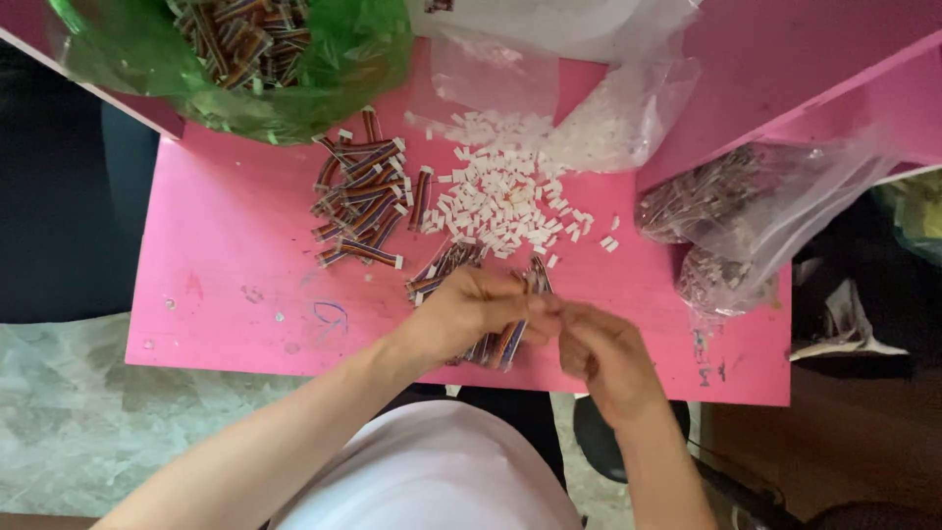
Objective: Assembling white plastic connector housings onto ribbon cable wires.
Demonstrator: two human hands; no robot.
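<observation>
- The left hand (469, 312) is closed around a bundle of short, flat, multicoloured ribbon cables (502, 344), which sticks out below the palm, over the near edge of the pink table (226, 255).
- The right hand (603, 351) meets the left at the fingertips, its fingers pinched together on something small there; whether it is a cable end or a connector I cannot tell.
- These cables look light, thin and bendy; the bundle would likely splay if the grasp loosened. A single cable is probably best taken near its end, where it is stiffest, rather than mid-length where it flexes.
- A few loose cables (439, 270) of the same kind lie on the table just beyond the left hand, touching it or nearly so.
- Further off lies a heap of small white plastic connector housings (496, 201), tiny and light, easy to scatter with a sleeve or wrist.
- To its left sits a pile of striped ribbon cables with white ends (361, 201).
- A green plastic bag (324, 88) at the far left edge holds more cables; a clear plastic bag of white pieces (613, 118) lies open by the heap.
- A clear bag of small dark metallic parts (726, 211) rests to the right, near the right hand.
- Nothing lies between the hands and the heaps.
</observation>
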